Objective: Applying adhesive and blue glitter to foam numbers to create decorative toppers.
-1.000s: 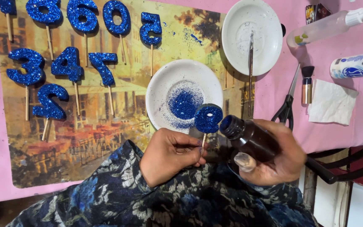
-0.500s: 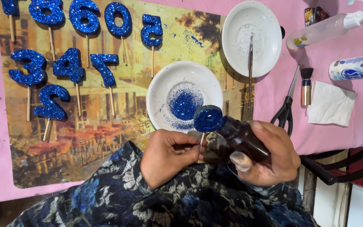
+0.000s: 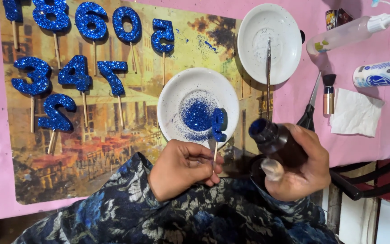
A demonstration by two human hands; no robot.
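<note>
My left hand pinches the glittered number's stick over the white plate; my right hand grips the dark bottle.

Ten blue glitter numbers, two white plates, two glue bottles, one scissors.

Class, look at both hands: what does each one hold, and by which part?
The left hand pinches the glittered number by its thin stick. The right hand grips the dark bottle around its body.
</note>
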